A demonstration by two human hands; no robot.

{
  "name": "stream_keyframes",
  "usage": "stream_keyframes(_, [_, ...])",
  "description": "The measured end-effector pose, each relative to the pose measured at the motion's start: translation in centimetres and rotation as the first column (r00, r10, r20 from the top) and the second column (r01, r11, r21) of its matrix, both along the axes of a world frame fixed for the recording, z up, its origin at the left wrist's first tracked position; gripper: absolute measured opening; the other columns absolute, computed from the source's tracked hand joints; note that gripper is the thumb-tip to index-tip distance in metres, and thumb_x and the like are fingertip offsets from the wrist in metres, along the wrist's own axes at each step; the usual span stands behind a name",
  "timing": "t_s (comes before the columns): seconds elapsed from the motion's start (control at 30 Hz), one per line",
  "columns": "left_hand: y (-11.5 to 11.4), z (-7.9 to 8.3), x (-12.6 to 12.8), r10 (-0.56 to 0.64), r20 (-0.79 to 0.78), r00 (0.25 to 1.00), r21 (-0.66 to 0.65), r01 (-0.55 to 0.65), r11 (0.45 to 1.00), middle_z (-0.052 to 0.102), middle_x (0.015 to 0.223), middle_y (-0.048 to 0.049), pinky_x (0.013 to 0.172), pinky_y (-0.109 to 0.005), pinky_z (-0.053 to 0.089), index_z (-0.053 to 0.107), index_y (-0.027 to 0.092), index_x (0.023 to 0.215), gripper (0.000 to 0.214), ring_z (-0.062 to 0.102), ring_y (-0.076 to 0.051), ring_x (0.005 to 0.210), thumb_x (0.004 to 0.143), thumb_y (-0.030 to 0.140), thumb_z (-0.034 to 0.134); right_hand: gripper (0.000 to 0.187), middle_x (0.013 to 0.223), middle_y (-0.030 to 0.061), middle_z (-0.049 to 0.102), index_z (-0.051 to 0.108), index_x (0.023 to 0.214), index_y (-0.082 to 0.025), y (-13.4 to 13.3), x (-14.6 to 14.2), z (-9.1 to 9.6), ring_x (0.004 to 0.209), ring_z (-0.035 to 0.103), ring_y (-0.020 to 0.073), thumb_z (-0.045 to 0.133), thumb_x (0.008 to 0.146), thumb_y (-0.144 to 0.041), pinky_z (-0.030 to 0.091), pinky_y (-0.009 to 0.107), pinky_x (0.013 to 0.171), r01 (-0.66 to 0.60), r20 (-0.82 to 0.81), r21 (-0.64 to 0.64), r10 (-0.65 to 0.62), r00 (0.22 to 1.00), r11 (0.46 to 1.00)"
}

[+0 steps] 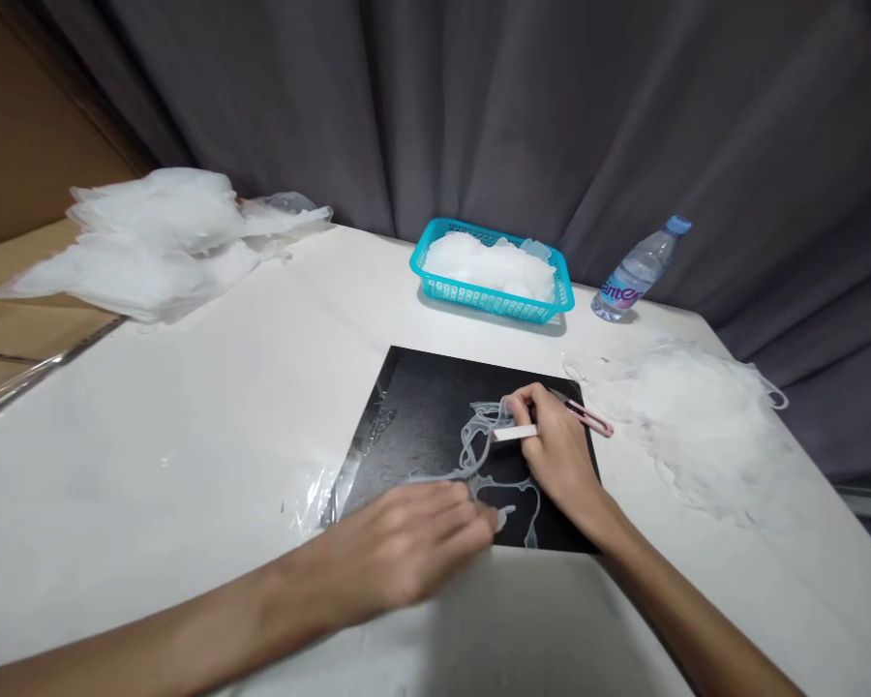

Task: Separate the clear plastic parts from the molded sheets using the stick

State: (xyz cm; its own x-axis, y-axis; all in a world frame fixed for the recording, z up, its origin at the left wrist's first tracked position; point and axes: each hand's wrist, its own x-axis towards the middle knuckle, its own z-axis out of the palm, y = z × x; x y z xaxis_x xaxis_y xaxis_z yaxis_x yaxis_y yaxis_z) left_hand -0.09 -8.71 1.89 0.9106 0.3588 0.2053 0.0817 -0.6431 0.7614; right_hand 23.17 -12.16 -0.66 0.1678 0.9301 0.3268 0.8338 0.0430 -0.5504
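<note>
On a black mat (421,397) lies a thin, clear, looped plastic trimming (471,447) with cut-out openings. My right hand (557,450) is closed, pinching the upper end of this trimming. A flat white stick-like tool (515,434) also sticks out from its fingers. Beside that hand, a pink-handled tool (591,419) lies over the mat's right edge, its kind unclear. My left hand (421,542), slightly blurred, has its fingers curled together at the trimming's lower part; their tips are partly hidden. Close to those fingertips is a small whitish piece (505,516).
Behind the mat, a turquoise basket (495,306) holds white translucent pieces. A water bottle (635,276) stands to its right. A pile of clear scraps (711,416) covers the table's right side. Stacked white bags (160,242) lie far left near cardboard (29,300). A grey curtain (479,106) hangs behind.
</note>
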Motion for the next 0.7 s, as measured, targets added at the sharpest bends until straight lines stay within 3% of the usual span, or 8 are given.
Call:
stream_keyframes(0.07, [0.6, 0.3, -0.1, 0.101, -0.070, 0.992, -0.140, -0.110, 0.984, 0.075, 0.101, -0.0077, 0.080, -0.032, 0.050, 0.069, 0.023, 0.113, 0.026, 0.067, -0.021, 0.086, 0.110, 0.036, 0.046, 0.023, 0.091, 0.0073, 0.072, 0.063, 0.093, -0.020, 0.2, 0.8, -0.1, 0.086, 0.064, 0.0254, 0.047, 0.106, -0.031, 0.043, 0.037, 0.076, 0.047, 0.051, 0.007, -0.047, 0.998, 0.999])
stream_keyframes(0.13, [1.6, 0.7, 0.0, 0.185, -0.137, 0.973, -0.309, -0.219, 0.925, 0.074, 0.100, -0.0047, 0.073, -0.028, 0.047, 0.067, 0.023, 0.111, 0.026, 0.065, -0.019, 0.082, 0.107, 0.044, 0.053, 0.024, 0.091, 0.0072, 0.073, 0.065, 0.094, -0.021, 0.2, 1.6, 0.0, 0.087, 0.063, 0.0260, 0.049, 0.105, -0.034, 0.042, 0.036, 0.075, 0.071, 0.068, 0.020, -0.073, 0.995, 0.997])
stream_keyframes(0.33, [3.1, 1.0, 0.4, 0.246, -0.111, 0.963, -0.636, -0.259, 0.727, 0.063, 0.073, 0.0021, 0.059, -0.024, 0.034, 0.060, 0.019, 0.101, 0.034, 0.051, -0.012, 0.063, 0.098, 0.053, 0.063, 0.026, 0.104, 0.0082, 0.072, 0.067, 0.111, -0.020, 0.0, 2.6, 0.0, 0.084, 0.063, 0.0226, 0.050, 0.106, -0.039, 0.047, 0.037, 0.077, 0.082, -0.066, 0.050, -0.079, 0.995, 0.995])
stream_keyframes(0.5, [2.7, 0.8, 0.6, 0.226, -0.108, 0.968, -0.740, -0.230, 0.633, 0.067, 0.071, 0.0014, 0.053, -0.022, 0.031, 0.055, 0.020, 0.103, 0.036, 0.049, -0.010, 0.056, 0.097, 0.054, 0.065, 0.026, 0.106, 0.0079, 0.067, 0.064, 0.122, -0.020, -0.4, 3.0, 0.5, 0.085, 0.061, 0.0214, 0.055, 0.105, -0.038, 0.048, 0.037, 0.076, -0.009, -0.022, 0.074, 0.011, 1.000, 0.997])
stream_keyframes(0.7, [2.8, 1.0, 0.6, 0.252, -0.082, 0.964, -0.750, -0.226, 0.621, 0.071, 0.074, 0.0006, 0.054, -0.020, 0.033, 0.055, 0.019, 0.103, 0.032, 0.052, -0.008, 0.057, 0.098, 0.048, 0.066, 0.022, 0.097, 0.0044, 0.070, 0.068, 0.122, -0.025, -0.9, 3.5, 1.2, 0.091, 0.063, 0.0228, 0.055, 0.107, -0.033, 0.048, 0.037, 0.081, -0.209, 0.009, -0.061, 0.209, 0.978, 0.976])
